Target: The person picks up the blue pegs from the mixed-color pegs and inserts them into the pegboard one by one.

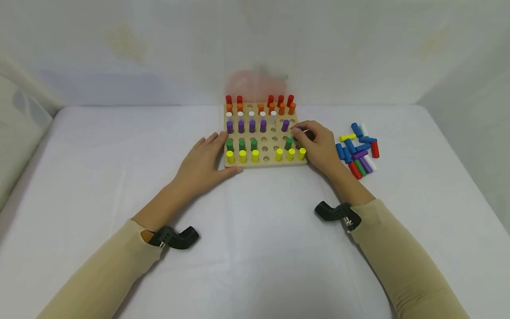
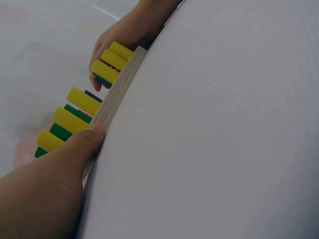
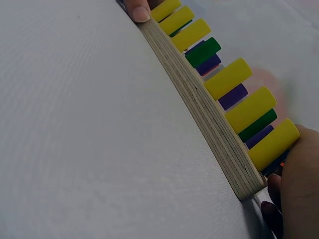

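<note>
A wooden pegboard lies on the white table with rows of upright colored pegs: red, orange, white, purple, green and yellow. My left hand rests against its left side, fingers extended. The left thumb touches the front edge of the board. Over the right edge, my right hand pinches a small peg with thumb and fingertips. That peg looks dark blue but is mostly hidden by the fingers. Nearby stand a purple peg, a green peg and a yellow peg.
Loose pegs lie in a pile right of the board, among them a blue peg, a red peg and a yellow peg. Several board holes hold no peg. A white draped wall rises behind the board.
</note>
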A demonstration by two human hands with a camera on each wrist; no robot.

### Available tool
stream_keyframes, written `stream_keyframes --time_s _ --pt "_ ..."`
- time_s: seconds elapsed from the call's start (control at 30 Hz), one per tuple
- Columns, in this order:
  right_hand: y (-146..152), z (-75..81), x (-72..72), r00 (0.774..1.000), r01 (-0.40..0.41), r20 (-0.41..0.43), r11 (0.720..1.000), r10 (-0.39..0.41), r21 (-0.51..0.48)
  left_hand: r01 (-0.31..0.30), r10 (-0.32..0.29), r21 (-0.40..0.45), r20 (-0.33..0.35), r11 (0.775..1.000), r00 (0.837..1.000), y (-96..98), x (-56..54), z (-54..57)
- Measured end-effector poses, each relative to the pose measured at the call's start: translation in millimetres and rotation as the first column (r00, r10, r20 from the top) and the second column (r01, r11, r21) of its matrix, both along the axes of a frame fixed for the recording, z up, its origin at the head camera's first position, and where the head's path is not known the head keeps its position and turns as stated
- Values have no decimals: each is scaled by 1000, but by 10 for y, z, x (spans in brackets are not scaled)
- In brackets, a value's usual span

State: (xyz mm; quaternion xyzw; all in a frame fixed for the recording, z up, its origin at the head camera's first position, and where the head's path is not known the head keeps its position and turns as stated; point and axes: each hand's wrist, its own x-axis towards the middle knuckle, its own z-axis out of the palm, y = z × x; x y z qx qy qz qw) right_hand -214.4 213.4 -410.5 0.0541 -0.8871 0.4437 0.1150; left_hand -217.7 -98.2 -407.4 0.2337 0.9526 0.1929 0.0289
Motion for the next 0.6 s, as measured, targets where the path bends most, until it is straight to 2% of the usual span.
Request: stream_keyframes --time_s 0.3,0.6 --pt "6 12 -42 999 -4 -32 1000 4 -8 -3 3 -7 -2 1000 1000 6 -41 6" --pt "4 -5 -47 999 -7 -32 1000 6 -11 -10 11 -12 26 1000 1000 13 -33 6"
